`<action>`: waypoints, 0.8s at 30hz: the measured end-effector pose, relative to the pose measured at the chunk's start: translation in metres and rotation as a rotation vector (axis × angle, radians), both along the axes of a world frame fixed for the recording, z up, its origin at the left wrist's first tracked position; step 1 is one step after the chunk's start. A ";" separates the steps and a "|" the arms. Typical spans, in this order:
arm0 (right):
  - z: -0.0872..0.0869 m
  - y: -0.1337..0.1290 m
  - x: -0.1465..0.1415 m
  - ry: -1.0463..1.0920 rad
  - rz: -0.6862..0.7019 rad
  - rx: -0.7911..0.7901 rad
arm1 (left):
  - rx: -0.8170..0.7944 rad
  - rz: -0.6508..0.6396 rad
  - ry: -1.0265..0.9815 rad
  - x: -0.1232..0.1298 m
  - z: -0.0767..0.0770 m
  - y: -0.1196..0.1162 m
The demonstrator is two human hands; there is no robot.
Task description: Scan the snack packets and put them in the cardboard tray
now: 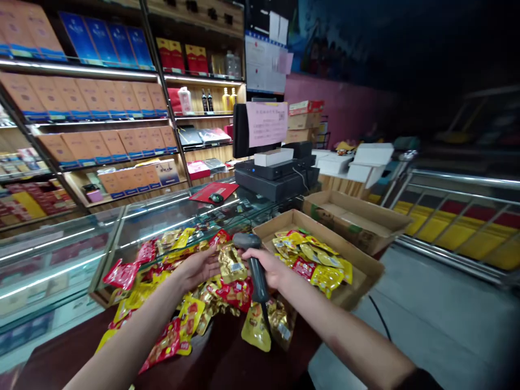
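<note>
My left hand point(201, 267) is closed on the edge of a gold foil snack packet point(231, 264), held up over the pile with a barcode label facing me. My right hand point(266, 265) wraps round the grip of a dark grey barcode scanner point(257, 276), its head right beside the packet. Red, yellow and gold packets point(162, 338) lie heaped below and left of my hands. Under the scanner's cord rest a gold-yellow packet point(257, 327) and another gold packet point(281, 323). An open cardboard box point(359, 287) to the right holds several more packets point(320, 257).
A glass display counter point(138, 222) runs along the left. Behind stand a monitor point(240, 130) with a pink paper sheet, a black cash drawer point(264, 181) and a mouse point(215, 198). A second cardboard box point(357, 214) and a metal railing point(459, 179) are on the right.
</note>
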State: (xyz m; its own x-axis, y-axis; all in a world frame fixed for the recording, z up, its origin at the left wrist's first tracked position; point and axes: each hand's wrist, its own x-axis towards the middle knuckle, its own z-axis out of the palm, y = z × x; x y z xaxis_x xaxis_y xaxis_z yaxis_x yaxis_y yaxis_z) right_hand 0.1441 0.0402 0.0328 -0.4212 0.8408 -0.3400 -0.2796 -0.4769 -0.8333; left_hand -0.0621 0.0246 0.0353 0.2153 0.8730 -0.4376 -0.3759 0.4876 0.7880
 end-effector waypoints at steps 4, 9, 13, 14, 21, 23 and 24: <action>0.008 0.023 0.044 0.078 -0.003 -0.148 | -0.038 -0.001 -0.097 0.040 0.015 0.027; 0.028 0.055 0.098 0.084 -0.163 -0.062 | 0.019 -0.090 -0.154 0.101 0.043 0.075; 0.045 0.067 0.129 0.076 -0.344 0.034 | 0.035 -0.165 -0.113 0.136 0.052 0.107; 0.047 0.067 0.134 0.068 -0.382 0.046 | 0.035 -0.166 -0.085 0.139 0.051 0.112; 0.021 0.051 0.114 0.088 -0.300 0.007 | 0.017 -0.061 -0.074 0.080 0.043 0.083; 0.014 0.042 0.090 0.107 -0.240 -0.016 | 0.034 0.031 -0.082 0.046 0.043 0.061; 0.010 0.036 0.077 0.116 -0.210 -0.023 | 0.055 0.085 -0.086 0.030 0.042 0.048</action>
